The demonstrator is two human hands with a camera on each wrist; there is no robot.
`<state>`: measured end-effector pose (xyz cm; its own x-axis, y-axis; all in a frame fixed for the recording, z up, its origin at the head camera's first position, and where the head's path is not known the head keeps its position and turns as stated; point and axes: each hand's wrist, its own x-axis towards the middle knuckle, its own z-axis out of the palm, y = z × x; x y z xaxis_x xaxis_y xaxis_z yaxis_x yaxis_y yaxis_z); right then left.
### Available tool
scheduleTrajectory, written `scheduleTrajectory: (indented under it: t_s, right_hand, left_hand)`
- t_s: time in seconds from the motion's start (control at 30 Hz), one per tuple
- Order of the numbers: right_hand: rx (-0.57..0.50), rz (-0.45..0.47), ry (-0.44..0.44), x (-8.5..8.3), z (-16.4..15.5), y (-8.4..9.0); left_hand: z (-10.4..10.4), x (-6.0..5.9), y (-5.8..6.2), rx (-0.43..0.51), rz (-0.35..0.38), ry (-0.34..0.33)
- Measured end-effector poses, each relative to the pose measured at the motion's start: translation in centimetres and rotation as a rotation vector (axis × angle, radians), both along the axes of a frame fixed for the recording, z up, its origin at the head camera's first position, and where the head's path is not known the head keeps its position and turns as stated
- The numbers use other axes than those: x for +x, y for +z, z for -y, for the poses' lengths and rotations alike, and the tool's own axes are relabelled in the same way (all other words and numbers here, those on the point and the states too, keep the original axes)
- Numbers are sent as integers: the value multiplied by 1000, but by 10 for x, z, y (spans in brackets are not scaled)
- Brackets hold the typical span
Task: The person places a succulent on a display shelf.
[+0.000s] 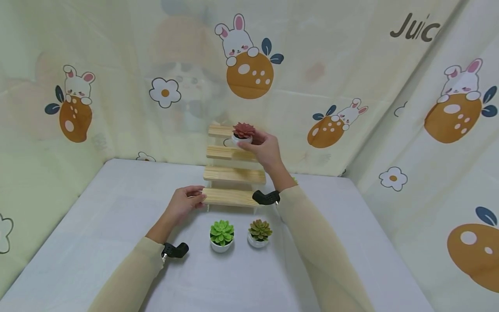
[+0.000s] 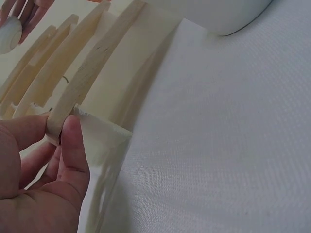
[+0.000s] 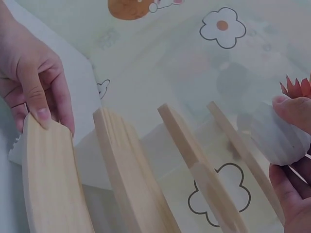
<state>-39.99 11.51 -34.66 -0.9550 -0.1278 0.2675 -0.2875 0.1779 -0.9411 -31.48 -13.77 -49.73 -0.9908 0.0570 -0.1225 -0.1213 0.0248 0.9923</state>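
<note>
A red succulent in a white pot (image 1: 243,132) is held by my right hand (image 1: 265,148) near the top board of a tiered wooden shelf (image 1: 234,174). In the right wrist view, the fingers and thumb grip the white pot (image 3: 279,136) from its side. My left hand (image 1: 186,203) pinches the left end of the lowest board (image 1: 230,197); the left wrist view shows thumb and fingers around that board end (image 2: 60,114). In front of the shelf, a bright green succulent (image 1: 221,234) and a brownish-green succulent (image 1: 259,232) stand in white pots on the table.
The white-covered table (image 1: 187,277) runs back to a cream curtain (image 1: 128,112) printed with rabbits, oranges and flowers. Another curtain (image 1: 421,156) hangs along the right side. A bit of green (image 1: 295,180) shows behind my right forearm, mostly hidden.
</note>
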Motion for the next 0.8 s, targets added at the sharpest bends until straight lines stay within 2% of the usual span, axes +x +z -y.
scheduleTrajectory:
  t_s: [0.37, 0.67, 0.8]
  right_hand:
    - [71, -45, -19, -11, 10, 3]
    - [62, -37, -17, -20, 17, 4]
    - [89, -50, -23, -23, 21, 5]
  left_hand:
    - [-1, 2, 3, -10, 10, -1]
    - [-2, 2, 3, -12, 10, 5]
    - [-2, 2, 4, -22, 15, 14]
